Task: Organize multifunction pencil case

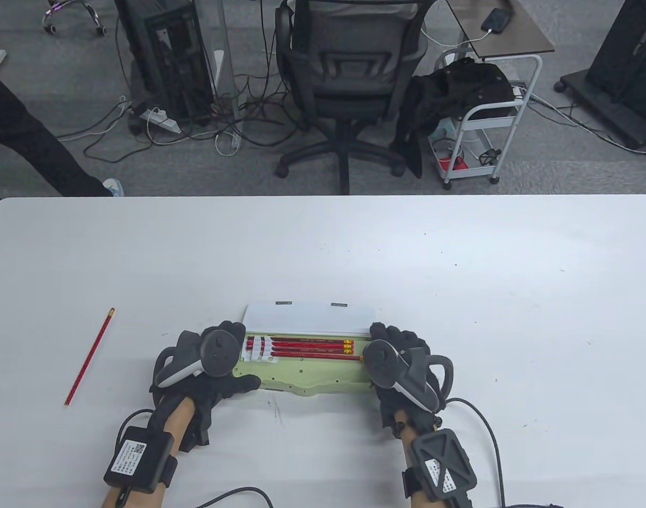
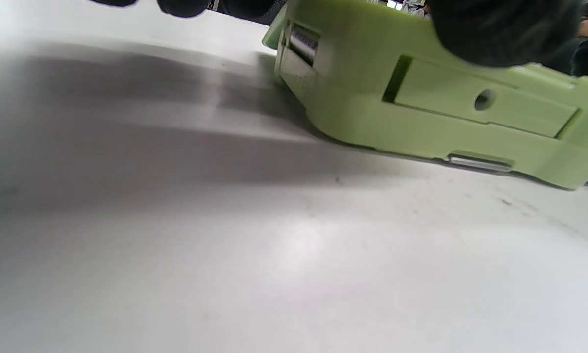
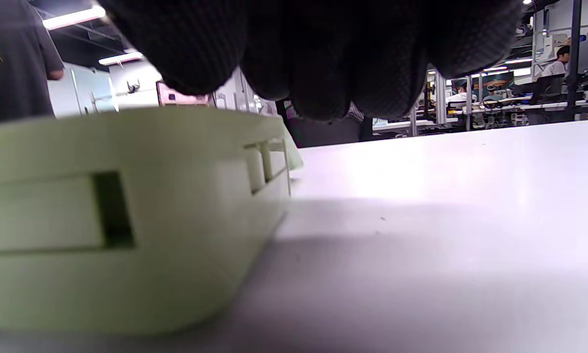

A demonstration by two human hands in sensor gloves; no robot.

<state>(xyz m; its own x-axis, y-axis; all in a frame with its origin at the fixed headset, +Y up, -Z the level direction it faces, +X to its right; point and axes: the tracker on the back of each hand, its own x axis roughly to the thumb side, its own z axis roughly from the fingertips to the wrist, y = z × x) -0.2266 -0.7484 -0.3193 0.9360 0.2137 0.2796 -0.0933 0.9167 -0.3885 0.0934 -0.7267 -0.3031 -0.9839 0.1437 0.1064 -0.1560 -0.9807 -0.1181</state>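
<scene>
A light green pencil case (image 1: 307, 378) lies open near the table's front edge, its white lid (image 1: 307, 319) raised at the back. Three red pencils (image 1: 312, 347) lie side by side in it under white clips. My left hand (image 1: 233, 360) holds the case's left end, thumb (image 2: 495, 29) on the front wall (image 2: 421, 113) and fingers round the back corner. My right hand (image 1: 394, 344) holds the right end, its fingers (image 3: 323, 59) curled over the rim of the case (image 3: 127, 220). One more red pencil (image 1: 90, 355) lies loose on the table to the left.
The white table (image 1: 460, 275) stretches wide behind and to both sides of the case. Beyond its far edge stand an office chair (image 1: 349, 79) and a white cart (image 1: 481, 121). A person's dark-clothed leg (image 1: 26, 148) is at far left. Cables trail from both wrists.
</scene>
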